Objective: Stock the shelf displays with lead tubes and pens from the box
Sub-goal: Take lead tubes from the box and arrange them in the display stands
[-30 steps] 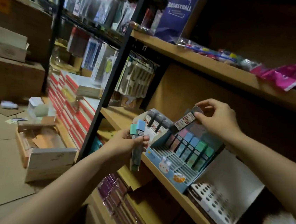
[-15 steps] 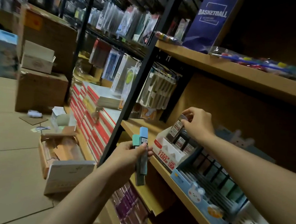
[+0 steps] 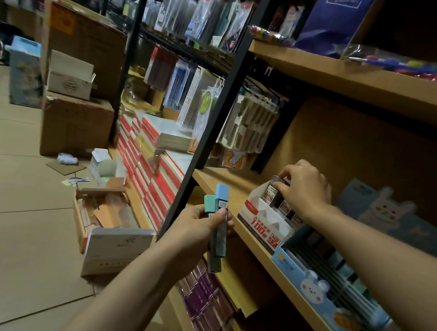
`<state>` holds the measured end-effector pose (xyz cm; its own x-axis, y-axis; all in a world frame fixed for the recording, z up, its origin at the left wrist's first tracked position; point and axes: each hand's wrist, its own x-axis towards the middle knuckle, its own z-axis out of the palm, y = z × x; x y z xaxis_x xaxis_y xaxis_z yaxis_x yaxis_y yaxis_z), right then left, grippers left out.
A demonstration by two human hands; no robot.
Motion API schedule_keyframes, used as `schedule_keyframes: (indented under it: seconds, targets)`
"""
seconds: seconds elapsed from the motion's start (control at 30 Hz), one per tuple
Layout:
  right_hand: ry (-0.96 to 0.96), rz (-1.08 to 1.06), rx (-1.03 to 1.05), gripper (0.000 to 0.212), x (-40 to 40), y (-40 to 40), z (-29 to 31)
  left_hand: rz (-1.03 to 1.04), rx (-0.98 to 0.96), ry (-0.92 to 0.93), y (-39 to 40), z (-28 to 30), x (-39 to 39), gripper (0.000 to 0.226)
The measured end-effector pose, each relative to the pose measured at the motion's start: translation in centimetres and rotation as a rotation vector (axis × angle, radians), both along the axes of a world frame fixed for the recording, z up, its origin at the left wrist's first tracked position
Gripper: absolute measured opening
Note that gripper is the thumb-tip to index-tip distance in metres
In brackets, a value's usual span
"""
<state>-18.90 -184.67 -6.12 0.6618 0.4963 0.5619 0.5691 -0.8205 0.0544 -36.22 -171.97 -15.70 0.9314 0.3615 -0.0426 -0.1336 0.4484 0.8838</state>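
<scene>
Hands: right hand (image 3: 302,190) pinches dark tube (image 3: 272,190) into "100"/"HB 0.7" display (image 3: 262,224); left hand (image 3: 200,228) grips pastel tubes (image 3: 219,219).

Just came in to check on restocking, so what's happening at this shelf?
A person is stocking lead tubes. The right hand pinches a dark lead tube at the top of the white display box on the wooden shelf. The left hand holds pastel lead tubes in front of the shelf. The blue bunny display sits beside the white box.
</scene>
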Motion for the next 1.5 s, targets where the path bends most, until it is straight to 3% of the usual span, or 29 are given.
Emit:
schedule_keyframes:
  seconds: [0.1, 0.17, 0.3, 0.47, 0.63, 0.73, 0.8, 0.97, 1.07, 1.5]
  targets:
    - [0.067, 0.118, 0.161, 0.019, -0.9, -0.2, 0.3, -0.031, 0.006, -0.026, 0.0, 0.2, -0.4, 0.020]
    - [0.251, 0.259, 0.273, 0.015, -2.5, -0.2, 0.7, -0.059, -0.004, -0.045, -0.1, 0.3, -0.6, 0.024]
    - [0.674, 0.429, 0.215, 0.023, -6.9, -0.5, 0.2, -0.176, 0.061, -0.083, -0.6, 0.4, -1.1, 0.026]
    - [0.684, 0.425, 0.327, 0.011, -9.4, -3.1, 0.0, -0.294, 0.189, -0.092, -2.4, 0.7, -1.6, 0.025]
    - [0.828, 0.342, 0.506, 0.014, -9.7, -8.2, 2.4, -0.391, 0.123, -0.142, -4.8, 1.7, -1.6, 0.029]
    - [0.795, 0.280, 0.660, 0.014, -8.9, -11.8, 4.5, -0.397, -0.056, -0.197, -5.8, 2.3, -1.3, 0.032]
    - [0.704, 0.234, 0.682, 0.013, -8.2, -14.1, 5.7, -0.389, -0.020, -0.196, -6.2, 2.3, -1.0, 0.032]
    - [0.250, -0.027, 0.290, 0.007, -6.4, -17.4, 5.3, -0.346, 0.069, -0.107, -7.6, 1.4, 0.0, 0.030]
    - [0.142, -0.070, 0.196, 0.008, -5.8, -16.9, 3.9, -0.359, 0.124, -0.068, -8.1, 1.0, 0.4, 0.027]
    - [0.184, -0.072, 0.164, 0.010, -3.8, -15.3, 2.6, -0.305, 0.125, -0.011, -7.4, 0.4, 0.7, 0.025]
